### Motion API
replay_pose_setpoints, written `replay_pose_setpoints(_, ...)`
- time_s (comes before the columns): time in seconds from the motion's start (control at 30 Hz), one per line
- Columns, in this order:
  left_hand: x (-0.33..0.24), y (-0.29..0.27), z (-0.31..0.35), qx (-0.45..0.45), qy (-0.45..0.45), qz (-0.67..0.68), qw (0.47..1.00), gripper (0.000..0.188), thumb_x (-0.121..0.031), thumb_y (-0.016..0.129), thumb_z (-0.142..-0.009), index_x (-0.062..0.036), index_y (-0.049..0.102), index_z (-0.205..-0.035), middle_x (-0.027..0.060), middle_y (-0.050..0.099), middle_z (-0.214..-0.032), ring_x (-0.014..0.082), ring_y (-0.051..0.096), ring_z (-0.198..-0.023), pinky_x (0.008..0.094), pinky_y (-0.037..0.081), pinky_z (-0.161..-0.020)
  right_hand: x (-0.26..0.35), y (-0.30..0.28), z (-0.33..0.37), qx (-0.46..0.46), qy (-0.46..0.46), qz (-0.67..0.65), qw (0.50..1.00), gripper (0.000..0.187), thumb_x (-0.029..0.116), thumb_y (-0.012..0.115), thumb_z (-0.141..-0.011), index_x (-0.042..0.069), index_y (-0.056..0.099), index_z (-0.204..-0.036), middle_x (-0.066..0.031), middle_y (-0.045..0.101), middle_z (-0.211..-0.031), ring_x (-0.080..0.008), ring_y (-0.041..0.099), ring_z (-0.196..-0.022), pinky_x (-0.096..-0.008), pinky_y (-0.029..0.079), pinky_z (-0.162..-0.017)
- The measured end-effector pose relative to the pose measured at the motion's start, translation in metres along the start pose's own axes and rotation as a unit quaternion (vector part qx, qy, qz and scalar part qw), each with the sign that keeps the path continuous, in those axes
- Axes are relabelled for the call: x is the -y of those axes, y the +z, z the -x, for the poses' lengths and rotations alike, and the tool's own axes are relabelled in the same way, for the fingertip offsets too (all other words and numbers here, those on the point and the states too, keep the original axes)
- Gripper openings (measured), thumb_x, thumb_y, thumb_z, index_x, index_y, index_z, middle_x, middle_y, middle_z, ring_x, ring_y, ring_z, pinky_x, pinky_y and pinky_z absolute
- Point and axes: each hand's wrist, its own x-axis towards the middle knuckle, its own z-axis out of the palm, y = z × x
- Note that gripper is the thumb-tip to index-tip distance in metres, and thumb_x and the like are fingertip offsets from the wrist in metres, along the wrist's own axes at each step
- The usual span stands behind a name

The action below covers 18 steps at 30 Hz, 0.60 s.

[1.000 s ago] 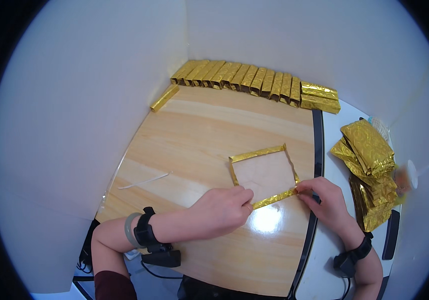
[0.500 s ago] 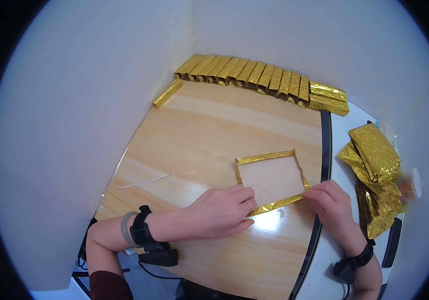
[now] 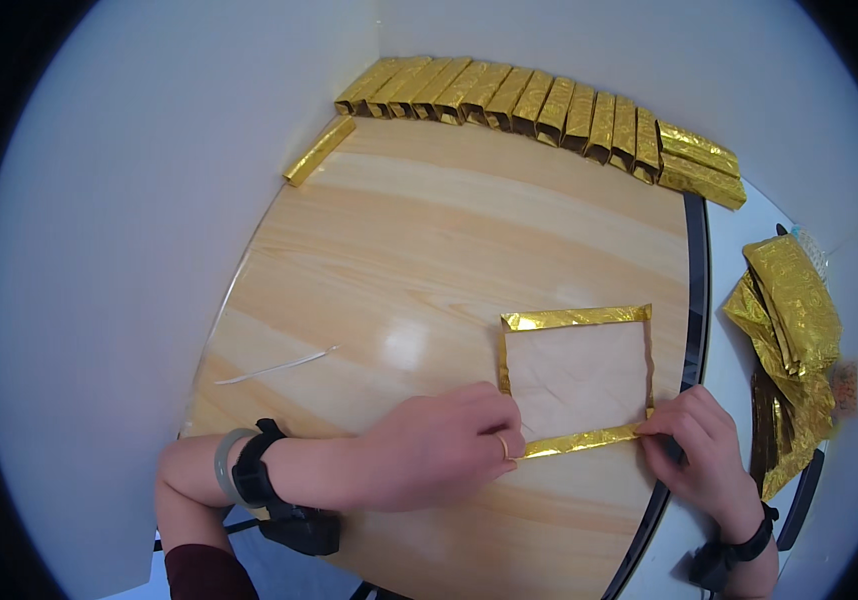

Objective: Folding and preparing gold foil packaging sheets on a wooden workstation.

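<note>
A square sheet of gold foil paper (image 3: 579, 375) lies on the wooden table, its pale inner side up and its gold borders folded up along all four sides. My left hand (image 3: 454, 445) pinches the near left corner, which its fingers partly cover. With fingertips closed, my right hand (image 3: 694, 445) grips the near right corner. Between the two hands the near gold border runs slightly upward to the right. The two far corners rest free of my hands.
Several folded gold foil boxes (image 3: 519, 98) stand in a curved row along the back. One gold strip (image 3: 319, 152) lies by the left wall, a thin white strip (image 3: 279, 365) nearer. At right are a pile of gold foil sheets (image 3: 794, 310) and a small lidded tub (image 3: 851, 385).
The view has shifted, so the back row appears higher and the sheet farther right. Both hands stay at the near corners, and the sheet's near border looks straighter and its outline squarer.
</note>
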Motion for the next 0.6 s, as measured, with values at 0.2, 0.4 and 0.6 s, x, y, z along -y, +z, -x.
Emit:
replay_pose_setpoints(0.2,0.001,0.004,0.007,0.02,-0.025,0.013,0.999,0.012,-0.005,0.067,-0.077,-0.0078,0.064,-0.089,0.0029,0.057,-0.086,0.0209,0.058,-0.081,0.0305,0.05,-0.054,0.005,-0.002,-0.004,0.021,-0.046,0.063,0.997,0.029,0.0,0.073,-0.063,0.006,0.062,-0.089,-0.0035,0.06,-0.081,-0.0196,0.057,-0.067,-0.0296,0.048,-0.054)
replay_pose_setpoints(0.4,-0.001,-0.005,0.004,0.001,0.05,-0.045,0.998,0.012,-0.005,0.068,-0.076,-0.0059,0.065,-0.087,0.0038,0.058,-0.087,0.0203,0.06,-0.08,0.0276,0.049,-0.051,0.01,-0.01,-0.012,0.085,-0.096,0.133,0.983,0.029,0.009,0.066,-0.064,0.005,0.065,-0.093,-0.0025,0.061,-0.085,-0.0159,0.057,-0.069,-0.0265,0.045,-0.053)
replay_pose_setpoints(0.6,-0.003,-0.003,0.004,-0.033,0.052,-0.087,0.994,0.012,-0.009,0.073,-0.071,-0.0073,0.067,-0.081,0.0023,0.061,-0.084,0.0186,0.062,-0.081,0.0262,0.05,-0.053,0.013,-0.009,-0.015,0.104,-0.084,0.143,0.981,0.03,0.012,0.065,-0.064,0.006,0.065,-0.093,-0.0022,0.061,-0.086,-0.015,0.057,-0.073,-0.0259,0.043,-0.056)
